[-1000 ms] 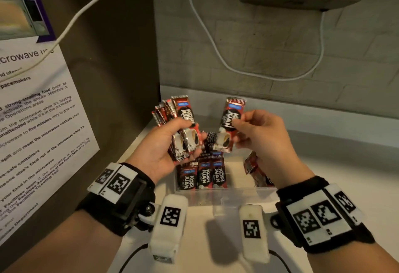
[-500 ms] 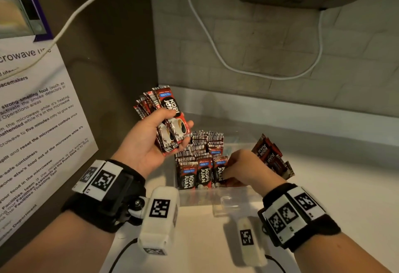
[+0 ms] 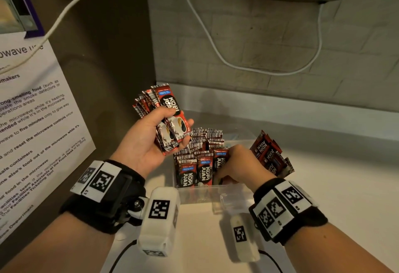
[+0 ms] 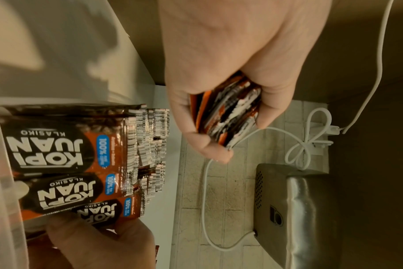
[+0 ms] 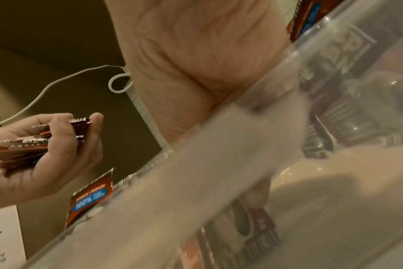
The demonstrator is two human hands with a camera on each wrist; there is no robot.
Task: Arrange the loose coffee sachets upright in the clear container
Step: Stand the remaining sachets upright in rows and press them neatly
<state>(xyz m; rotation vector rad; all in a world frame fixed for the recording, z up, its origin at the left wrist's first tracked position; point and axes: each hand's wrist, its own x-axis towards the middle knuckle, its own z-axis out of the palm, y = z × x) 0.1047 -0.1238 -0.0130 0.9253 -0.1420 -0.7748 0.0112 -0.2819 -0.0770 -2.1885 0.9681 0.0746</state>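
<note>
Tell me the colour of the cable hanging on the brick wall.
White. The cable loops down across the grey brick wall, clearest in the head view.

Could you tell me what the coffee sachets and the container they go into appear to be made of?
Sachets: probably thin printed plastic or foil film; glossy faces, crimped serrated ends, and the bundle in the left hand fans and bends.
Container: clear rigid plastic by the look; sachets show through its wall, its rim catches highlights. Glass seems less likely.

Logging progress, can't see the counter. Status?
Left hand grips spare sachets. Right hand in container, seating one sachet upright. Leaning pile crowds the right side.
</note>
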